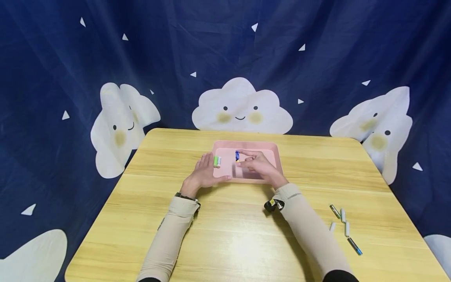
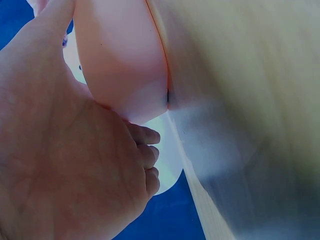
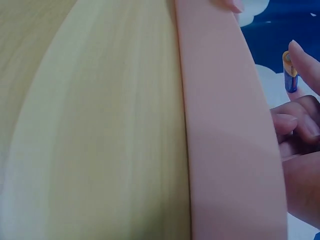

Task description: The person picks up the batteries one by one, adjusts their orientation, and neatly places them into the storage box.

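Note:
In the head view my right hand (image 1: 258, 163) pinches a small blue battery (image 1: 237, 156) by its ends between thumb and index finger, upright over the pink tray (image 1: 246, 144). The right wrist view shows the battery's yellow end at the thumb; the other fingers are curled in. My left hand (image 1: 204, 172) lies against the tray's left side, fingers extended, thumb along the front rim near the corner. Inside the tray by the left wall, a green battery (image 1: 216, 161) and a whitish one (image 1: 219, 161) stand side by side.
Several loose batteries lie on the wooden table (image 1: 232, 235) at the right, among them a black and blue one (image 1: 354, 246), a dark green one (image 1: 335, 211) and a white one (image 1: 347, 229). A blue curtain (image 1: 225, 39) with clouds hangs behind the table.

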A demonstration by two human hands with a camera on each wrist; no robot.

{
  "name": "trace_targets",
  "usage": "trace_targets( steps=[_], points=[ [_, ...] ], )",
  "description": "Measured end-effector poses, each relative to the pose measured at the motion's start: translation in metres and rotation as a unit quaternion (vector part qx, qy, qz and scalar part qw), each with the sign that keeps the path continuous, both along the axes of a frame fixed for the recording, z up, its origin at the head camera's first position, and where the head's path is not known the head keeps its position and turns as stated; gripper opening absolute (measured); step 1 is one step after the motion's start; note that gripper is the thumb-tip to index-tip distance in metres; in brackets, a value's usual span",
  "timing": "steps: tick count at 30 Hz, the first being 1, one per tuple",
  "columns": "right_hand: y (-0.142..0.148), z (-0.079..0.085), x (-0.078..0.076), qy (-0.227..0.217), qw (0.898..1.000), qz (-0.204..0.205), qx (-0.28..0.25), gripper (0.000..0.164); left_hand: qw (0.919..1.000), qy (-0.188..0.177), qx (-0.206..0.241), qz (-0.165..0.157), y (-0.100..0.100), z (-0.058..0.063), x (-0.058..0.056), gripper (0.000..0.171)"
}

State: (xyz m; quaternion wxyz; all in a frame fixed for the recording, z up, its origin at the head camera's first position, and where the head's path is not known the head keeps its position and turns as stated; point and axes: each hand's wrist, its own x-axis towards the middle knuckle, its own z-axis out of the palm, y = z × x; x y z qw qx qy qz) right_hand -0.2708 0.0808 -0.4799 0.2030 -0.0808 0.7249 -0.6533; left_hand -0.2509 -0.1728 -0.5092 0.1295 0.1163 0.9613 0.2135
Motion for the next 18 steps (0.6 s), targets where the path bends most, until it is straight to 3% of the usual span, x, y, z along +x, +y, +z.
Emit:
trace_targets(
  steps=[9,18],
  points=[
    [-0.016,-0.005,-0.007,-0.039,0.999,0.0,0.023,0.065,1.0,-0.007,0.002,0.001,0.001,0.003,0.001,0.135],
    [-0.033,-0.018,-0.014,-0.059,0.998,0.002,-0.003,0.063,1.0,0.003,0.006,-0.001,0.001,0.005,0.004,0.133]
  ],
)
